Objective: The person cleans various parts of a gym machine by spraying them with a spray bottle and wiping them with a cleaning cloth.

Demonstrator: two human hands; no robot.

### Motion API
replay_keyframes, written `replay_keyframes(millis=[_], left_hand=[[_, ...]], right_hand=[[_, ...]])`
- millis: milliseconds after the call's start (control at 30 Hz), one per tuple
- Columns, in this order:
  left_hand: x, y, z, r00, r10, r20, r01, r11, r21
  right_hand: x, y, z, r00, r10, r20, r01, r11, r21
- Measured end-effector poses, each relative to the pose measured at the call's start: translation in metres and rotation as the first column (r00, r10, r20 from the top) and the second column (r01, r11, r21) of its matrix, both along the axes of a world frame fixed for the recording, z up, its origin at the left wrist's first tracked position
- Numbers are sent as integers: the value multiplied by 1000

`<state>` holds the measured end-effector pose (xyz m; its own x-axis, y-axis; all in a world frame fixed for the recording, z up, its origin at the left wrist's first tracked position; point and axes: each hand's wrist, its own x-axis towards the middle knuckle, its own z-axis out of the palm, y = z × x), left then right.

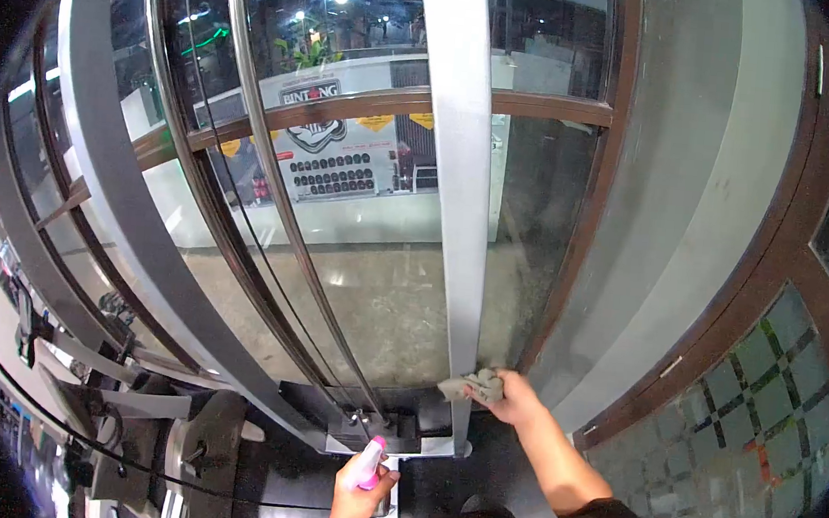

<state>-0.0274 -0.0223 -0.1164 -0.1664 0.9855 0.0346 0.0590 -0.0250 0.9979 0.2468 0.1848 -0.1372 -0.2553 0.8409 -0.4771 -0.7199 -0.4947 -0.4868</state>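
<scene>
My left hand [353, 500] is wrapped round a pink-and-white spray bottle [369, 466], low in front of me; its lower part is hidden by the fingers. To the right, my right hand [518, 400] grips a crumpled grey-beige cloth [475, 387]. The cloth lies against the lower part of a light grey metal upright [462, 253], which belongs to an exercise machine frame. Left of that upright, two chrome guide rods [292, 210] and a thin black cable run down to the machine's base [376, 433].
Behind the frame are glass panes with brown framing [534, 107], and a counter [418, 215] with a poster beyond them. A door with checkered frosted glass [763, 413] stands at the right. Black padded gym equipment [200, 452] is at the lower left.
</scene>
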Motion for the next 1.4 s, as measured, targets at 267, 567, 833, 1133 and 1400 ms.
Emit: replay_keyframes(millis=[267, 567, 833, 1133, 1400], left_hand=[[20, 15, 19, 985, -54, -164, 66, 995, 71], [48, 29, 31, 1000, -9, -2, 9, 985, 174], [63, 47, 42, 994, 62, -92, -39, 972, 233], [105, 71, 56, 994, 99, -52, -83, 965, 249], [111, 62, 49, 959, 277, -62, -247, 922, 296]], right_hand=[[12, -31, 192, 905, -399, 147, 110, 553, 826], [-35, 2, 232, 494, -812, 312, -198, 244, 949], [-11, 27, 122, 472, -840, 266, -313, 123, 942], [2, 25, 6, 423, -714, 558, -489, 339, 804], [-26, 104, 157, 572, -815, 89, -232, -57, 971]])
